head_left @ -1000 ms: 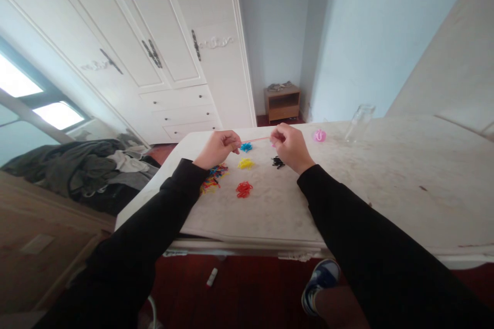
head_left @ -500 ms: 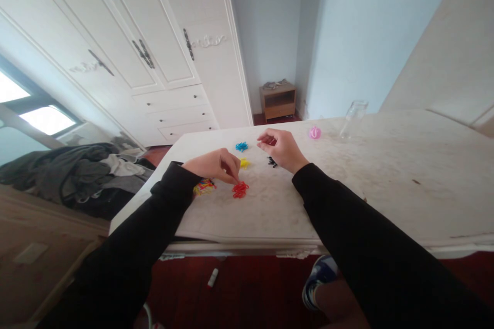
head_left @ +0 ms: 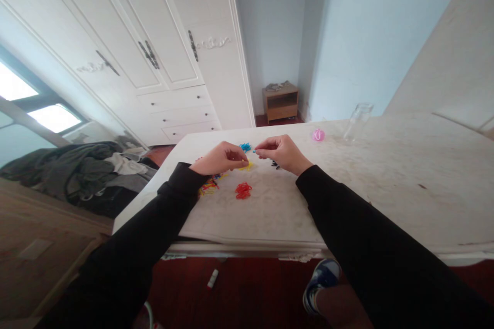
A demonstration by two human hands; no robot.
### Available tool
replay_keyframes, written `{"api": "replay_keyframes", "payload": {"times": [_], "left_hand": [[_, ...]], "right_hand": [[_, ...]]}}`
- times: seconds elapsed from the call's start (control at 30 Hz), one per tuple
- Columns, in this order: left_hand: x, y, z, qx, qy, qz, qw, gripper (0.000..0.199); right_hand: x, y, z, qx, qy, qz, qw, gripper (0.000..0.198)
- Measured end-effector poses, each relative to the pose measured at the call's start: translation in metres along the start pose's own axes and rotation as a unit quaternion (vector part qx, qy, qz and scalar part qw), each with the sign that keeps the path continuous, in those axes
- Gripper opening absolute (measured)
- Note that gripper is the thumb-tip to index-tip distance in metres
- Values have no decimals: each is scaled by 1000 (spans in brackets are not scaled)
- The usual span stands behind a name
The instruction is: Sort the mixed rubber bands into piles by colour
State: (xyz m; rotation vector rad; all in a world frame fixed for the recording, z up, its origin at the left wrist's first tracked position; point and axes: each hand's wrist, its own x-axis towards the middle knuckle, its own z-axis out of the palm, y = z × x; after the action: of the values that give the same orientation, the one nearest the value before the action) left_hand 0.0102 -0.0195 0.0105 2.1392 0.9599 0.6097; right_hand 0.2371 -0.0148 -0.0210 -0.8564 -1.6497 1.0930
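Observation:
My right hand [head_left: 284, 154] pinches a small blue rubber band [head_left: 254, 151] at its fingertips, just right of the pile of blue rubber bands [head_left: 245, 147]. My left hand [head_left: 221, 158] is closed in a pinch above the yellow rubber bands [head_left: 247, 166]; what its fingertips hold, if anything, I cannot make out. Nearer to me lies a loose pile of red rubber bands [head_left: 243, 190]. A mixed-colour pile [head_left: 210, 185] lies partly hidden under my left hand and wrist. Black rubber bands [head_left: 275, 164] show beneath my right hand, partly covered by it.
Toward the back right of the white table [head_left: 366, 190] stand a clear glass [head_left: 358, 122] and a pink round object [head_left: 318, 135]. Clothes [head_left: 77, 175] are heaped beyond the left edge. On the floor lies a small white-and-red tube [head_left: 212, 278].
My left hand has lifted from the red pile and moved up and away to the yellow one. My right hand has shifted slightly down toward it, and a blue band now shows in its fingertips.

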Motion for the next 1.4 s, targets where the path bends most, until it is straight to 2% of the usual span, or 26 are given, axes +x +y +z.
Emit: {"api": "replay_keyframes", "payload": {"times": [0.1,0.2,0.67,0.97,1.27,1.4], "left_hand": [[2,-3,3,-18,84,-21,996,27],[3,-5,4,-20,107,-10,994,31],[2,0,12,56,95,77,991,32],[1,-2,10,38,97,59,993,29],[2,3,13,34,84,46,995,27],[2,4,14,33,92,36,995,26]], "right_hand": [[0,-1,1,31,-14,15,999,21],[-1,-2,3,51,-28,19,998,21],[-3,-4,6,32,-70,7,997,21],[-2,-7,5,19,-68,2,997,20],[-2,-4,5,-116,-44,-35,992,10],[-3,-4,6,-130,-55,-43,989,6]]}}
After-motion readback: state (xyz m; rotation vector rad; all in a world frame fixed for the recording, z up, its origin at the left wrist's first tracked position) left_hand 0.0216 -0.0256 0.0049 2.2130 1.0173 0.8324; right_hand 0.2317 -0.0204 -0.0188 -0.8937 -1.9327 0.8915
